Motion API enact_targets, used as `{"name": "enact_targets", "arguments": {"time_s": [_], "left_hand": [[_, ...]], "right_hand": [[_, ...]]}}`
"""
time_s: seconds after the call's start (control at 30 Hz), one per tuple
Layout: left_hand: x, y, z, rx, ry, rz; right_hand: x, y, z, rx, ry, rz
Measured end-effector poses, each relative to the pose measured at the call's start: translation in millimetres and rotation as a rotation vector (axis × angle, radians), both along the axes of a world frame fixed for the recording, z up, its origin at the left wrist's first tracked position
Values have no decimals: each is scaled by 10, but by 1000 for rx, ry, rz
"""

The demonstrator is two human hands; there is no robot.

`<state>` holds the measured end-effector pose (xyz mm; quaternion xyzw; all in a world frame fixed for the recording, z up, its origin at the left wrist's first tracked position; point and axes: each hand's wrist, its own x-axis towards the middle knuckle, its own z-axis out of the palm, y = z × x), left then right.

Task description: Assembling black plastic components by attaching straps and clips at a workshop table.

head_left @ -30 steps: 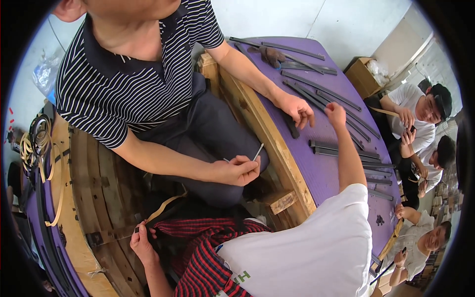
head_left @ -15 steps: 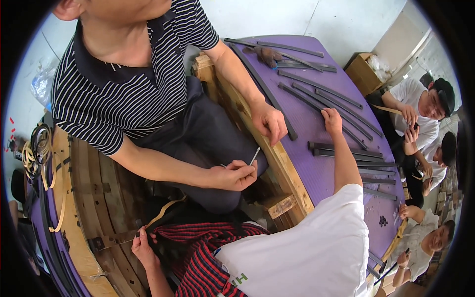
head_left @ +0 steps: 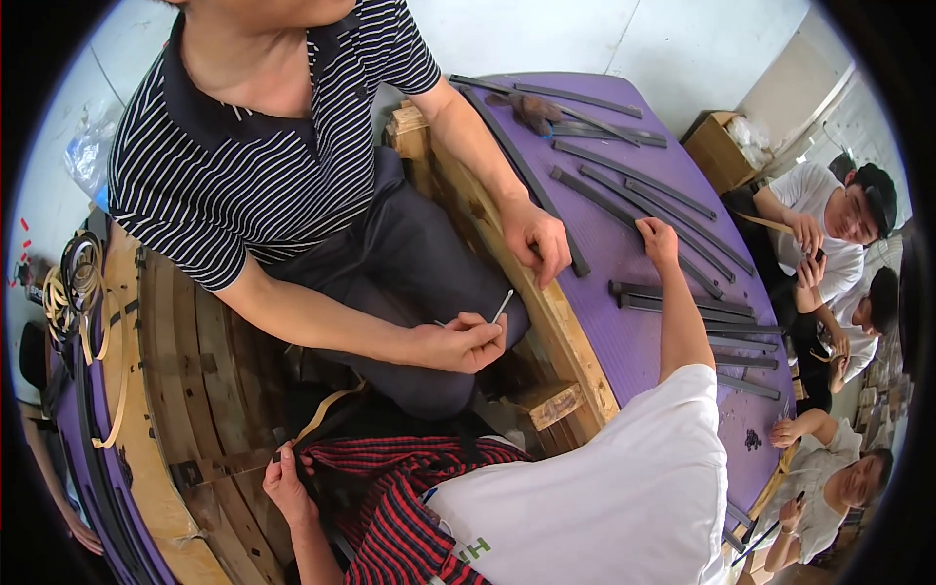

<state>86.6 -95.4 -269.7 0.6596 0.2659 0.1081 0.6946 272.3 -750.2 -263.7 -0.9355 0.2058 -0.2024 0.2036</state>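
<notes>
The left hand (head_left: 287, 487) pinches a tan band (head_left: 330, 413), its end hidden by fingers; the right hand (head_left: 659, 244) curls at a black strip (head_left: 597, 202), grip unclear from here.

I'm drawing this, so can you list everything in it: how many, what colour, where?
Large table: one, purple, right
Black strips: over ten, black, on table
Crumpled lump: one, brown, table's far end
Small bits: one cluster, black, table's lower right
Box: one, brown, upper right
Wooden beam: one, tan, table's left edge
Coiled straps: several, tan and black, far left
Loose strap: one, tan, lower left
Striped-shirt person: one, black and white, upper left
Stick: one, pale, held by that person
Other people: at least three, pale tops, right
Left hand: one, bare, lower left, holding dark piece
Right hand: one, bare, at one strip
</notes>
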Motion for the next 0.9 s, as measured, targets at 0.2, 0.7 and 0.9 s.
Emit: {"name": "enact_targets", "arguments": {"time_s": [0.2,0.7,0.9], "left_hand": [[-37,43,-40,-13,9,16],[23,46,118,-79,-15,-37],[-126,196,210,-137,-103,-13]], "right_hand": [[-132,136,42,-163,-8,34],[-185,217,510,-319,267,71],[-3,2734,1478,241,-131,698]]}}
